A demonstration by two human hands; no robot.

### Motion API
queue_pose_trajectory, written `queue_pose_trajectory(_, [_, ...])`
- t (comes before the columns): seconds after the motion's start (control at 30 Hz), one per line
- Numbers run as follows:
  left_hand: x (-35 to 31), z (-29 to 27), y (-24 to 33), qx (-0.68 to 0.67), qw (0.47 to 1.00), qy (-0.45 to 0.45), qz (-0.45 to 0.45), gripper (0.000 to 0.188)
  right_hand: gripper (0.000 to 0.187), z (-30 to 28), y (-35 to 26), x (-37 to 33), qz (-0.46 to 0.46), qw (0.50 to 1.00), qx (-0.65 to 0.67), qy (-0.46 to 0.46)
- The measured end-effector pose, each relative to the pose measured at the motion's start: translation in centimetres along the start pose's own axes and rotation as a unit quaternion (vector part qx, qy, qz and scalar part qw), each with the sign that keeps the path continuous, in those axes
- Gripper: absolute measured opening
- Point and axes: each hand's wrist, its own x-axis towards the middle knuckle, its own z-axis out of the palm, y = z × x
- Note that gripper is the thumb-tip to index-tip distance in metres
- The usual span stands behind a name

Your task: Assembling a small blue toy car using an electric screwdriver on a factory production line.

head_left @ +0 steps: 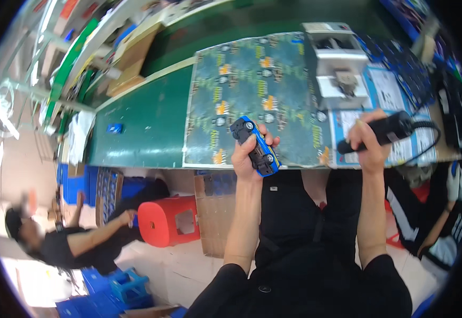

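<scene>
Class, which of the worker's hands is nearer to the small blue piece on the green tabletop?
Left. The left hand, holding a toy car, is right of the small blue piece; the right hand, gripping a black tool, is farther right.

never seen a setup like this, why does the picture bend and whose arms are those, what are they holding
There's no robot here: these are a person's own bare hands. The single picture comes from a wide fisheye camera worn on their head, looking down, so straight edges bend. The left hand holds a blue toy car, tipped to show its underside; the right hand grips a black corded tool. On the green bench are a patterned sheet, a small blue piece and a pale metal fixture.
</scene>
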Motion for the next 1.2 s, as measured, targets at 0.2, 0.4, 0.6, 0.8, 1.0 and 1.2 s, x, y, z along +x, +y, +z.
queue_pose_trajectory(0.2, [-1.6, -1.4, 7.2, 0.163, 0.98, 0.098, 0.063, 0.032, 0.01, 0.1, -0.2, -0.1, -0.016, 0.999, -0.032, -0.035])
queue_pose_trajectory(0.4, [-3.5, -2.9, 10.9, -0.041, 0.989, 0.106, 0.093, 0.04, 0.009, 1.0, -0.1, 0.1, -0.016, 0.995, -0.082, -0.058])
queue_pose_trajectory(0.6, [-3.8, -2.8, 11.6, -0.094, 0.986, 0.095, 0.104, 0.042, 0.01, 1.0, -0.3, 0.3, -0.013, 0.994, -0.095, -0.045])
queue_pose_trajectory(0.8, [-3.9, -3.3, 13.0, -0.102, 0.987, 0.076, 0.094, 0.038, 0.01, 1.2, -0.3, 0.0, -0.013, 0.995, -0.092, -0.033])
queue_pose_trajectory(1.0, [-4.7, -4.7, 12.7, 0.016, 0.987, 0.116, 0.107, 0.031, 0.011, 1.3, -0.3, -0.1, -0.018, 0.995, -0.096, -0.023])
queue_pose_trajectory(1.2, [-4.2, -4.4, 12.7, -0.033, 0.99, 0.063, 0.124, 0.043, 0.01, 0.8, -0.1, 0.0, -0.015, 0.997, -0.073, -0.028])
